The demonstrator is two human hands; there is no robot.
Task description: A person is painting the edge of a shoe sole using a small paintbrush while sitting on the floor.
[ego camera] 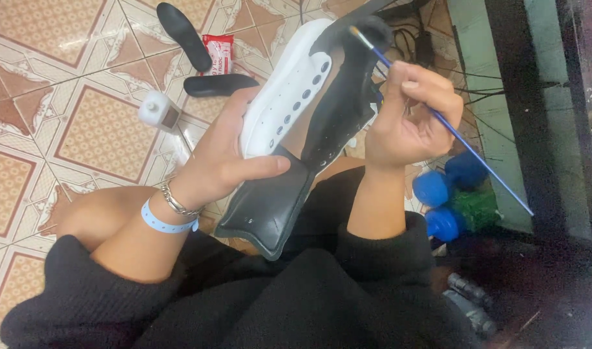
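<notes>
My left hand [228, 152] grips a white and black shoe [289, 90] from its left side, thumb across the black tongue [267, 207], which hangs toward my lap. The shoe points away from me, sole side down, with a row of eyelets showing. My right hand [409, 116] pinches a thin blue paintbrush [477, 158]. The brush tip [354, 30] rests at the black upper edge near the shoe's toe. A blue band and a metal bracelet [173, 203] sit on my left wrist.
On the tiled floor [95, 129] lie two black insoles [183, 32], a small white bottle [157, 110] and a red and white packet [218, 52]. Blue dumbbells [441, 200] and a green one sit at my right, beside dark cables and a black frame.
</notes>
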